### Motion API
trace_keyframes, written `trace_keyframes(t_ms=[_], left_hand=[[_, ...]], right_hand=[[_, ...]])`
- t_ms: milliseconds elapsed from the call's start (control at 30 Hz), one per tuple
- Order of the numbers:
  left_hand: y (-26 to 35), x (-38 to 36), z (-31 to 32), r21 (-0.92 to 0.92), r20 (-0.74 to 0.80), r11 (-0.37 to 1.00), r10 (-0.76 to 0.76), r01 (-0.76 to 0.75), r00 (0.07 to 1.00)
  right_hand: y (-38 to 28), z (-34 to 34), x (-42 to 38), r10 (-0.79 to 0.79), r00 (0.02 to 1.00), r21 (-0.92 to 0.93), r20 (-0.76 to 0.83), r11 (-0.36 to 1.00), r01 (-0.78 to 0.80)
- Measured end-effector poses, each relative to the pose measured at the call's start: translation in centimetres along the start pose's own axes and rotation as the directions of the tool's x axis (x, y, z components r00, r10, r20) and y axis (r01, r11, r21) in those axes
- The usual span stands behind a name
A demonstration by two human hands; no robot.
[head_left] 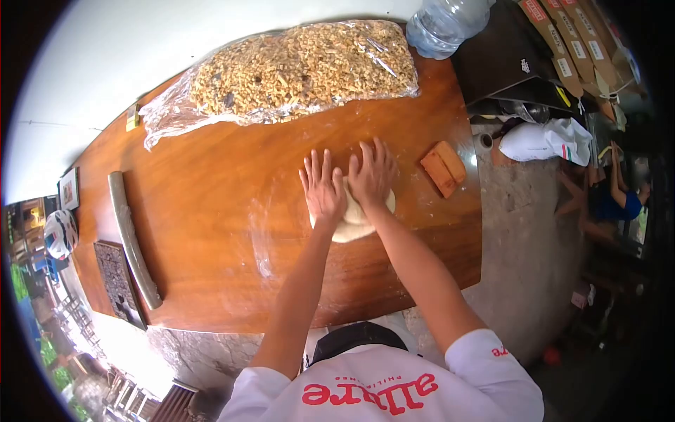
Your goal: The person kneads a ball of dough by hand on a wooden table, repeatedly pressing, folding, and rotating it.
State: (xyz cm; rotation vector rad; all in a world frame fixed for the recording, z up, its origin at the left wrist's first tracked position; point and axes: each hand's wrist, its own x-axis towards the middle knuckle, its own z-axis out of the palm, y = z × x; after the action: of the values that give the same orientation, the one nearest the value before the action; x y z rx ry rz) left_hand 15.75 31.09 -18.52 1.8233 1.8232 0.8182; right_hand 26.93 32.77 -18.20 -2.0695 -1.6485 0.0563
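A pale round of dough point(354, 229) lies on the varnished wooden table point(211, 211), partly covered by both hands. My left hand point(325, 191) presses on its left side with the fingers stretched out and spread. On its upper right side rests my right hand point(371, 177), its fingers also extended and apart. The hands are close together, and the dough bulges out below and to the right of them. Neither hand is wrapped around anything. To the right of the dough sits an orange-brown rectangular block point(443, 169).
A large clear bag of brown chunky pieces point(302, 70) lies along the far edge beside a plastic water jug point(443, 28). At left are a long grey roller-like tube point(133, 239) and a dark rectangular board point(119, 283). Another person point(619, 200) is at far right.
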Motion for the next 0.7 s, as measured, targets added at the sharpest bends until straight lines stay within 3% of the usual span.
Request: trace_keyframes(t_ms=[67,100,133,167,200,233,300,367,400,433,467,500,567,600,633,700], left_hand=[[-0.3,-0.5,-0.5,-0.057,-0.047,0.998,0.008,-0.011,0.999],[-0.4,-1.3,-1.0,-0.218,0.105,0.976,-0.002,0.025,0.994],[-0.3,-2.3,-1.5,-0.365,0.258,0.927,0.015,0.083,0.966],[0.5,-3.9,-2.2,-0.315,0.227,0.941,-0.049,0.121,0.973],[1.6,-6.0,-2.6,-0.269,0.192,0.950,-0.111,0.161,0.975],[2.1,-8.0,-2.5,-0.223,0.107,0.960,-0.147,0.168,0.983],[3.0,-11.7,-2.2,-0.180,0.005,0.968,-0.177,0.175,0.984],[4.1,-13.9,-2.5,-0.086,-0.131,0.954,-0.295,0.286,0.946],[4.2,-14.1,-3.4,-0.092,-0.144,0.958,-0.283,0.272,0.948],[3.6,-14.5,-4.7,-0.134,0.033,0.899,-0.416,0.416,0.909],[2.9,-15.1,-6.1,-0.146,0.215,0.816,-0.526,0.559,0.823],[1.8,-15.7,-7.2,-0.150,0.204,0.817,-0.526,0.557,0.826],[-1.6,-16.4,-8.4,-0.296,0.103,0.737,-0.607,0.607,0.788],[-3.8,-16.4,-8.1,-0.389,0.006,0.743,-0.590,0.545,0.808],[-3.8,-16.3,-7.9,-0.396,0.013,0.745,-0.580,0.536,0.815],[-1.8,-14.8,-7.5,-0.471,-0.283,0.873,-0.288,0.129,0.915]], right_hand=[[1.0,2.1,2.0,-0.049,0.998,0.132,0.033,0.990,0.044],[1.0,2.4,3.2,-0.100,0.993,0.253,0.055,0.964,0.083],[1.6,2.1,4.3,-0.102,0.994,0.263,0.040,0.961,0.089],[2.6,1.2,4.9,0.130,0.965,0.775,0.228,0.576,-0.260],[3.7,0.1,5.2,0.173,0.850,0.867,0.498,-0.108,-0.486],[4.9,-0.6,4.9,0.164,0.857,0.873,0.488,-0.110,-0.476],[7.6,0.3,1.6,0.007,0.962,0.855,0.271,0.457,-0.245],[9.1,4.7,-3.6,-0.112,0.922,0.768,0.369,0.596,-0.235],[6.5,1.8,-5.7,-0.153,0.930,0.617,0.334,0.781,-0.094],[3.5,-1.7,-8.1,-0.196,0.929,0.420,0.313,0.906,0.050],[2.1,-3.6,-9.8,-0.219,0.932,0.474,0.288,0.878,0.060],[0.9,-5.1,-11.3,-0.244,0.934,0.526,0.263,0.847,0.073],[-0.9,-8.1,-15.3,-0.373,0.927,0.422,0.043,0.848,0.321],[-1.3,-9.5,-17.6,-0.366,0.930,0.413,0.033,0.852,0.320],[-1.5,-10.9,-20.0,-0.400,0.915,0.391,0.062,0.853,0.346],[-1.4,-12.4,-22.5,-0.437,0.895,0.355,0.090,0.854,0.381]])
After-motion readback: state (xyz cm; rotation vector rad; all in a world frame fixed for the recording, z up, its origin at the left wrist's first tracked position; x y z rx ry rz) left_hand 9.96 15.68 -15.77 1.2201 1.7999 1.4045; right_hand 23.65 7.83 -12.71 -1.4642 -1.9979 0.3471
